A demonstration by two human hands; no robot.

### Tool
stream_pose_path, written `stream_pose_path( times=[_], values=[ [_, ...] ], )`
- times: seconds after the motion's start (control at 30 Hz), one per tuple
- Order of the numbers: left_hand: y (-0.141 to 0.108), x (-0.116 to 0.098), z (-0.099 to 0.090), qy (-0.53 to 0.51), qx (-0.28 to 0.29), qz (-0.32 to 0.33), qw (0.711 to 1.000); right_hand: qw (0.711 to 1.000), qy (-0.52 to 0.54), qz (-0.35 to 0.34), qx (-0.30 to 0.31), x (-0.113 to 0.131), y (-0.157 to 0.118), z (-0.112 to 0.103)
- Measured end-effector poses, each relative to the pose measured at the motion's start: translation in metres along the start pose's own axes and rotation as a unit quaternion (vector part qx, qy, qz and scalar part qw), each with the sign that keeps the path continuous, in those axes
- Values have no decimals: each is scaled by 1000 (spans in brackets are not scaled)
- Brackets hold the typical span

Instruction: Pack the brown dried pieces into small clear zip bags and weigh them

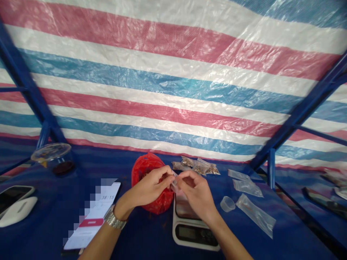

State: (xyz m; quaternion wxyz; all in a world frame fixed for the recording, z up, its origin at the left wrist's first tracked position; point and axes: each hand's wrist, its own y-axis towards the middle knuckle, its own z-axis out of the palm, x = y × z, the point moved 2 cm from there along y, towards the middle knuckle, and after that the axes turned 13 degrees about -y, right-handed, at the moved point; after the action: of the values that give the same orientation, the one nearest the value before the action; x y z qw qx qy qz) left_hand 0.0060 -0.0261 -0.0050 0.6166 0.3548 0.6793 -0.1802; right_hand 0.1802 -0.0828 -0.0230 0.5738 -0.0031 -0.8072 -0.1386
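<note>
My left hand (154, 183), with a metal watch (115, 217) on its wrist, and my right hand (195, 191) meet in the middle of the view. Between their pinched fingers is a small clear plastic bag (175, 183), mostly covered by the fingers. Beneath and behind my left hand lies an open red plastic bag (159, 204); its contents are largely hidden. Under my right hand sits a white digital scale (177, 233) with a dark display. Just behind the hands lie several small filled bags (200, 168) with brownish contents.
To the right are a small clear cup (227, 204) and several flat clear bags (256, 215). A lit phone (93, 216) lies left, near a white case (18, 212) and a lidded clear container (55, 159). Striped sheeting (173, 90) and blue frame bars (298, 108) stand behind.
</note>
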Motion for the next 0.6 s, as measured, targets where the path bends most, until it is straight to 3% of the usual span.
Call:
stream_pose_path(
  times=[0.07,0.13,0.27,0.37,0.5,0.6],
  values=[
    [0,0,1,5,6,-3,1000,998,-39,-18,-40,0,2,-7],
    [1,1,0,-14,-5,10,1000,997,-56,-46,-35,2,4,-12],
    [3,2,-7,-99,-73,45,991,992,-73,-81,-58,0,5,-13],
    [4,0,-15,-134,-113,53,983,996,-57,-48,-46,-8,4,-6],
    [4,-1,-22,-136,-134,40,981,996,53,33,67,-15,2,4],
    [6,3,-27,-93,-157,39,982,993,88,60,50,-15,3,4]
  ],
)
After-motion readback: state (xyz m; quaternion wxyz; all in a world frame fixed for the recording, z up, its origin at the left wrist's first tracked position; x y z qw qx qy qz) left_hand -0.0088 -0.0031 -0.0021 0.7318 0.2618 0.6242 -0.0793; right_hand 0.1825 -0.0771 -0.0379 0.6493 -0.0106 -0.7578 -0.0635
